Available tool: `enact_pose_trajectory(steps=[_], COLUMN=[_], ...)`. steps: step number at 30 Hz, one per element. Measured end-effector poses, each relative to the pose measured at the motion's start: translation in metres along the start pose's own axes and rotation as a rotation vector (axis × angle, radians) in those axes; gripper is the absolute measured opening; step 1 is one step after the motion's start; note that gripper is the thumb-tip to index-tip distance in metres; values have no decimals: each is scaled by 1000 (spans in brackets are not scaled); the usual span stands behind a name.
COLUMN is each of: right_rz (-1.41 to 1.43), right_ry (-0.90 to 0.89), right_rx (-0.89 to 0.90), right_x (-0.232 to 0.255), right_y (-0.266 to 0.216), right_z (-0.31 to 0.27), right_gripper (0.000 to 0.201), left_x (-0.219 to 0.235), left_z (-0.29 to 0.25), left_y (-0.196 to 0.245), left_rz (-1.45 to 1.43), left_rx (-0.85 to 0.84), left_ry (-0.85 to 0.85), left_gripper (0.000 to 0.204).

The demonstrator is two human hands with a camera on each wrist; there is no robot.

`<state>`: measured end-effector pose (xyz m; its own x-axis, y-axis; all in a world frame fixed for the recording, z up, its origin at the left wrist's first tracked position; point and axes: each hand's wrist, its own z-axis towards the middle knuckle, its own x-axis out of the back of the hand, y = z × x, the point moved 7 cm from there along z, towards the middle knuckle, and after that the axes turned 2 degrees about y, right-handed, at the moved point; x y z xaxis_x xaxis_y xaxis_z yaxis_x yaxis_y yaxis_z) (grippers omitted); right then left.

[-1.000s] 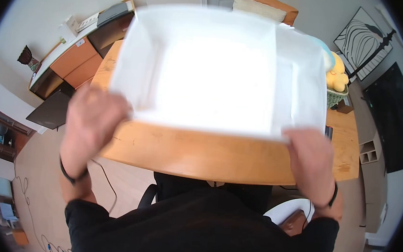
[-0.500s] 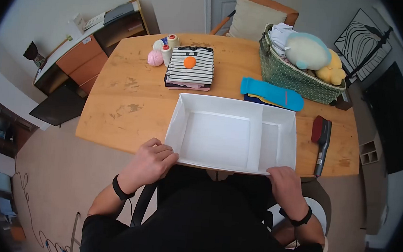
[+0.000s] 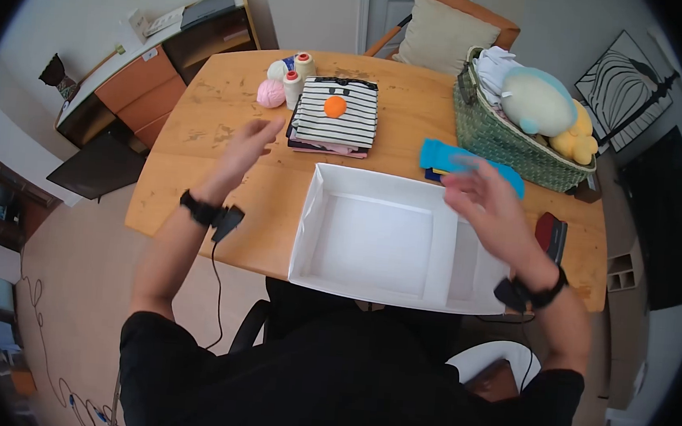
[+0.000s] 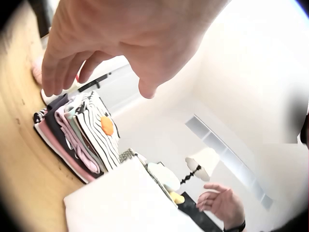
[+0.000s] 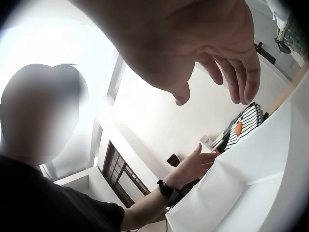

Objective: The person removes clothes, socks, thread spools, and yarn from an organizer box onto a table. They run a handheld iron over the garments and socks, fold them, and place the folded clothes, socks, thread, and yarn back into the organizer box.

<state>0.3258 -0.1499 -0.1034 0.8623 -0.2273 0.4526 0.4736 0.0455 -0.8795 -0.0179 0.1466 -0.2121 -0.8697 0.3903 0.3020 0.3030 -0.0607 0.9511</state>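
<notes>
A white box with a divider stands at the table's front edge, its two compartments showing no contents. My left hand hovers left of the box, fingers extended, holding nothing; it is near a stack of folded clothes topped by a striped piece with an orange spot. My right hand is in the air over the box's right compartment, fingers loosely bent and empty. Behind it lie folded blue cloths, partly covered by that hand. In the left wrist view, the clothes stack shows several layers beneath the striped one.
A green woven basket with plush toys and white cloth stands at the back right. Pink yarn and thread spools sit left of the clothes. A red-and-black handheld device lies at the right. A chair stands behind the table.
The box was lowered onto the table's front edge. Both hands have since let go of it and risen, the left toward the clothes stack, the right over the box near the blue cloths.
</notes>
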Motion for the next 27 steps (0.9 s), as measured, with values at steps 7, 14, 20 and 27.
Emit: enact_pose_trajectory(steps=[7, 14, 20, 27], right_rz=[-149, 26, 184, 383], right_ry=[-295, -564, -567, -461], right_rx=[-611, -673, -706, -713], right_x=[-70, -129, -142, -145], right_y=[74, 127, 133, 126], right_z=[185, 239, 244, 243], right_gripper=[124, 124, 96, 69], left_x=[-45, -79, -81, -86], left_z=[87, 106, 115, 109], left_y=[18, 10, 4, 8], left_rz=[-8, -149, -315, -381], left_rx=[201, 264, 275, 285], left_ry=[-129, -208, -227, -253], left_gripper=[106, 79, 62, 56])
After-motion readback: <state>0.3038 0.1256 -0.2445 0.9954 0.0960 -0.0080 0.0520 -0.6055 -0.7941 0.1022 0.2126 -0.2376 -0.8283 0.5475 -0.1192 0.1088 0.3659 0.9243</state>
